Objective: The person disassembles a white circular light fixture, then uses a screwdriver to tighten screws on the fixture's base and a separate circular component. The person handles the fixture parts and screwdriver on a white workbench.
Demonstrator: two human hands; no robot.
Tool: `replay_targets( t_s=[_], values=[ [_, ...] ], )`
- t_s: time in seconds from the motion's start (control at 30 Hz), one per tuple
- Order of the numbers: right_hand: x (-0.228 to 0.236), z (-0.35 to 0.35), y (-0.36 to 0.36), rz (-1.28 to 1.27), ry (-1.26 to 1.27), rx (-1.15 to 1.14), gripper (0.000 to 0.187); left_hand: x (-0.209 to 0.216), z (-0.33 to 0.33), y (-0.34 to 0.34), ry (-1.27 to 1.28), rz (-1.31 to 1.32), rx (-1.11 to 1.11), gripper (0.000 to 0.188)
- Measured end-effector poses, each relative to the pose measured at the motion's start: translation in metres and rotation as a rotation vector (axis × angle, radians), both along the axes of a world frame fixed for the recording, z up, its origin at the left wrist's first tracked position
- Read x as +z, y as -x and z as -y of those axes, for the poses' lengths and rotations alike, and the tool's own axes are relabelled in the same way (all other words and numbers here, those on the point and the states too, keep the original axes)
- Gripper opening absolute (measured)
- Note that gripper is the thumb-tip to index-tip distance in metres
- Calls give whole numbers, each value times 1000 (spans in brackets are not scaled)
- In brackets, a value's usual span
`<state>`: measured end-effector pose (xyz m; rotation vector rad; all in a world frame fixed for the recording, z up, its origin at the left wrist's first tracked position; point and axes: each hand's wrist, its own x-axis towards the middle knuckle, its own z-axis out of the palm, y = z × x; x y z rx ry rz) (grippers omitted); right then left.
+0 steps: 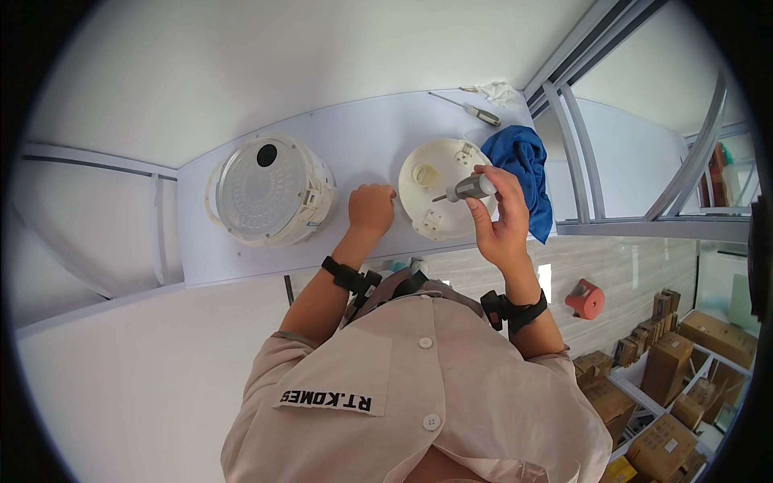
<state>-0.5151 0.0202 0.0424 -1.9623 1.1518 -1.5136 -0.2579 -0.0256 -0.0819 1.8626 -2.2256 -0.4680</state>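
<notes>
**Right hand holds a screwdriver above a round white part**

The right hand [501, 221] grips a screwdriver [471, 188] by its grey, pale-capped handle, thumb on the near side and fingers around the far side. The shaft points left over the shallow round white part [455, 219], which lies on the desk [362, 153] with its inside facing up. Whether the tip touches that part cannot be told. A cream ring [425, 175] stands inside it, with small moulded fittings near its far and near edges.

The left hand [373, 211] is curled into a loose fist just left of the round part; whether anything is inside it cannot be told.

Farther left sits a round white appliance [322, 201], with a black oval [266, 155] on its greyish top and a latch on its right side. A blue cloth [519, 161] lies bunched to the right of the round part. Beyond them, near the far edge, are a second screwdriver [487, 117] and a crumpled white tissue [499, 92]. A red stool [588, 299] stands on the floor to the right, near cardboard boxes [667, 366] on shelving.
</notes>
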Motion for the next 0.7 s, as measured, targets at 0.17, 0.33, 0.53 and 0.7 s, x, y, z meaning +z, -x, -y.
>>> replay_targets(
  t_s=[0.17,0.33,0.53,0.7],
  values=[
    [0,1,0,35,-10,-4,52,20,-5,2,46,3,4,24],
    [4,-1,0,-16,-44,61,58,55,-19,12,125,-194,-208,33],
    [14,-4,-2,-104,-52,84,58,41,-30,24,210,-286,-472,56],
    [15,-8,0,-107,-17,77,58,39,-32,28,143,-306,-488,69]
  ],
)
